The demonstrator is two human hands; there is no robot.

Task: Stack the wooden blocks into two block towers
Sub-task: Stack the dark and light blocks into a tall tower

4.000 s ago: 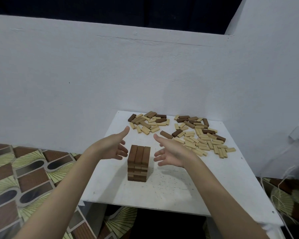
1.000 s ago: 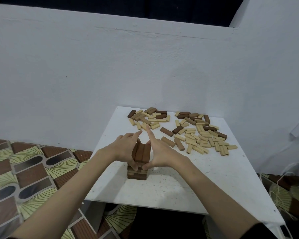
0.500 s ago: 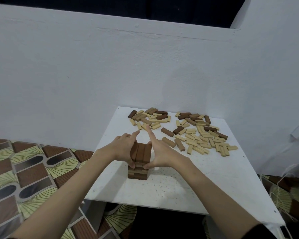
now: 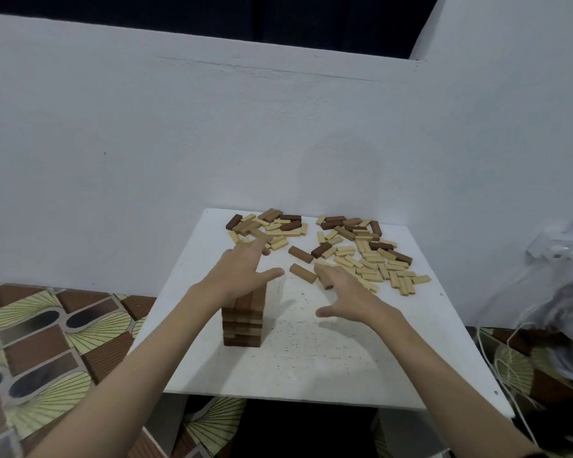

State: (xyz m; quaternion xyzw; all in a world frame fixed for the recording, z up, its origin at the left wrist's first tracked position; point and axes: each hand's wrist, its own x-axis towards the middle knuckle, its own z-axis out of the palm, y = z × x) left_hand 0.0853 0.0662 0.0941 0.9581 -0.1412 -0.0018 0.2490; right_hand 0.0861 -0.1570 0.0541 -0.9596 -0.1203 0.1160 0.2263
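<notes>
From the head view, the brown tower [image 4: 243, 320] stands near the surface's [image 4: 311, 368] front-left. The left hand [image 4: 242, 274], fingers spread and empty, hovers above it; the right hand [image 4: 344, 294], open too, reaches toward loose blocks [image 4: 361, 256] behind, probably to fetch another.

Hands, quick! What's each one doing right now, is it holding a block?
Left hand: open, fingers spread above the brown tower, holding nothing.
Right hand: open, fingers stretched toward the loose blocks, holding nothing.
</notes>
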